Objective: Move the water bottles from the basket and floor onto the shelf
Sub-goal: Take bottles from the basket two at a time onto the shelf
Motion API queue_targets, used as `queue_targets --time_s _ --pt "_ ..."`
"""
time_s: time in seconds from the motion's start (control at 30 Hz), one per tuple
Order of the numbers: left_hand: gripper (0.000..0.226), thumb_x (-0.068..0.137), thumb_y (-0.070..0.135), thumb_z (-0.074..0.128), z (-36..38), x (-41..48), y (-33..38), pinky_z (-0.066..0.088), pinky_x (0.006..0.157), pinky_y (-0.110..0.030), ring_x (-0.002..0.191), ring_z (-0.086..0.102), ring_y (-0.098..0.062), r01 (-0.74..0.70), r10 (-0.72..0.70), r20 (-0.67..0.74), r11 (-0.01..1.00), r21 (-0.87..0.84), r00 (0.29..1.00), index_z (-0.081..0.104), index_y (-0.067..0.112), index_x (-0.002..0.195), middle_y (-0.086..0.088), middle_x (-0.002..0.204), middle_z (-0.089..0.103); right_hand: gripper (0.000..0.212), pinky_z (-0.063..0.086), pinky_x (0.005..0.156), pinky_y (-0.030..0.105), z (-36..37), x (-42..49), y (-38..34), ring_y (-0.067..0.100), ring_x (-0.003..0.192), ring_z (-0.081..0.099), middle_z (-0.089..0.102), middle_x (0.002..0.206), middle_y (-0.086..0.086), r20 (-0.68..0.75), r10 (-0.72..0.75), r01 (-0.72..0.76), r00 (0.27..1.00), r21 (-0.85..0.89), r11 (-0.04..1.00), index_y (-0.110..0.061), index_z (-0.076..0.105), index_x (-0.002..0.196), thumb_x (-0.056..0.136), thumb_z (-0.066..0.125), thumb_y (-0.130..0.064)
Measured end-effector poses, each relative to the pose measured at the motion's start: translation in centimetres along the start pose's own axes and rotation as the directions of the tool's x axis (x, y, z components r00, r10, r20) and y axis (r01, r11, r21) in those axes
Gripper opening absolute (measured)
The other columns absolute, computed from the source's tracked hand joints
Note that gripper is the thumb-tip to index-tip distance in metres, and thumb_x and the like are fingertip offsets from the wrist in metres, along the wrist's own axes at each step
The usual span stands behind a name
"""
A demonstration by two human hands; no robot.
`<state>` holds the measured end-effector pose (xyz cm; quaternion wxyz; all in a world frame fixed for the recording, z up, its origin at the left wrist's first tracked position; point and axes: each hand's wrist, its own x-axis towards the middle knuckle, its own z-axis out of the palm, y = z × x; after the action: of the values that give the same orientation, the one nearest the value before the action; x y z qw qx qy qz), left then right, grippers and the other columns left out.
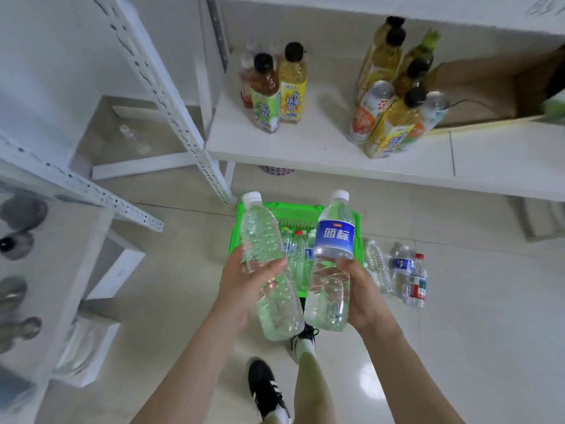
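Note:
My left hand (244, 280) grips a clear unlabelled water bottle (266, 258) around its middle, cap pointing up and away. My right hand (360, 289) grips a water bottle with a blue label (334, 240), also cap up. Both bottles are held above the green basket (293, 212) on the floor, which still holds several water bottles (298, 249). Three more water bottles (400, 270) lie on the floor tiles right of the basket. The white shelf (321, 142) is just beyond the basket, at a higher level.
On the shelf stand tea bottles (275, 90) at left and a cluster of juice bottles and cans (394, 96) at right, with bare board between them. A cardboard box (489, 84) sits at the back right. A white perforated upright (171, 96) slants at left. My shoes (269, 387) are below.

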<state>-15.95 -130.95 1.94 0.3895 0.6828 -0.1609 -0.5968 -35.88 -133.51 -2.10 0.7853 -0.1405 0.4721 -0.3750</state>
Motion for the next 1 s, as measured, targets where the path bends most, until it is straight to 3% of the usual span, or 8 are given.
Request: queue_targets --time_s 0.1,0.2,0.4,0.53,0.63,0.8,0.93,1.0 --pt "0.049 0.068 0.015 0.086 -1.1 -4.0 2.6 0.056 0.058 -0.021 0.083 0.073 -0.011 -0.100 0.099 0.035 0.995 0.018 0.994 0.062 0.028 0.109 0.001 0.097 0.074 0.077 0.052 0.070 0.037 2.7 -3.4 -1.4 0.026 0.076 0.063 0.065 0.091 0.014 0.052 -0.051 0.052 0.997 -0.005 0.999 -0.005 0.061 0.111 0.047 0.092 -0.035" --pt "0.051 0.069 0.011 0.085 -2.1 -7.5 5.5 0.051 0.053 -0.017 0.078 0.072 -0.009 -0.176 0.174 0.074 0.984 0.017 0.982 0.061 0.021 0.114 -0.006 0.101 0.073 0.066 0.053 0.068 0.036 5.4 -6.7 -3.2 0.026 0.075 0.064 0.066 0.089 0.013 0.092 -0.098 0.102 0.991 -0.030 0.994 -0.006 0.063 0.107 0.049 0.088 -0.027" --pt "0.064 0.054 0.016 0.089 -3.0 -13.1 10.7 0.055 0.063 -0.020 0.093 0.072 -0.019 -0.334 0.329 0.154 0.943 0.004 0.932 0.063 0.022 0.112 -0.004 0.099 0.075 0.077 0.051 0.065 0.035 10.7 -12.5 -7.1 0.028 0.072 0.064 0.064 0.090 0.019 0.102 -0.198 0.207 0.975 -0.083 0.975 -0.001 0.061 0.108 0.039 0.090 -0.020" --pt "0.066 0.052 0.018 0.088 -3.5 -16.2 13.9 0.058 0.066 -0.024 0.094 0.072 -0.024 -0.427 0.419 0.220 0.904 -0.010 0.881 0.063 0.018 0.113 -0.006 0.101 0.075 0.094 0.049 0.069 0.037 13.5 -16.1 -10.0 0.031 0.073 0.068 0.068 0.093 0.020 0.156 -0.284 0.303 0.946 -0.115 0.946 0.004 0.060 0.111 0.030 0.096 -0.028" --pt "0.078 0.045 0.030 0.091 -3.9 -18.4 16.4 0.058 0.070 -0.026 0.097 0.071 -0.022 -0.492 0.477 0.253 0.870 -0.004 0.842 0.061 0.021 0.116 -0.003 0.105 0.075 0.102 0.056 0.067 0.038 15.8 -18.3 -12.3 0.032 0.079 0.066 0.066 0.099 0.022 0.206 -0.340 0.366 0.917 -0.102 0.925 0.007 0.055 0.119 0.031 0.097 -0.024" --pt "0.087 0.039 0.034 0.095 -4.5 -21.0 20.9 0.055 0.089 -0.040 0.099 0.071 -0.016 -0.603 0.575 0.262 0.797 0.038 0.775 0.059 0.024 0.117 0.002 0.107 0.074 0.102 0.058 0.066 0.035 19.5 -20.9 -16.2 0.027 0.080 0.069 0.070 0.098 0.018 0.252 -0.441 0.490 0.861 -0.185 0.852 0.001 0.059 0.114 0.025 0.097 -0.032" --pt "0.094 0.037 0.041 0.097 -4.8 -21.3 24.5 0.053 0.095 -0.047 0.108 0.067 -0.019 -0.650 0.624 0.228 0.757 0.062 0.748 0.058 0.027 0.122 0.002 0.114 0.072 0.086 0.057 0.064 0.032 21.9 -21.1 -18.7 0.026 0.077 0.068 0.070 0.096 0.017 0.284 -0.497 0.562 0.820 -0.235 0.793 0.001 0.059 0.112 0.035 0.092 -0.017" --pt "0.091 0.038 0.038 0.098 -4.7 -20.9 26.3 0.053 0.093 -0.043 0.106 0.067 -0.017 -0.678 0.648 0.229 0.730 0.087 0.727 0.060 0.028 0.120 0.004 0.112 0.072 0.074 0.057 0.062 0.031 22.9 -20.5 -19.9 0.024 0.073 0.068 0.071 0.092 0.017 0.296 -0.511 0.579 0.807 -0.228 0.783 0.001 0.059 0.110 0.042 0.087 -0.007"
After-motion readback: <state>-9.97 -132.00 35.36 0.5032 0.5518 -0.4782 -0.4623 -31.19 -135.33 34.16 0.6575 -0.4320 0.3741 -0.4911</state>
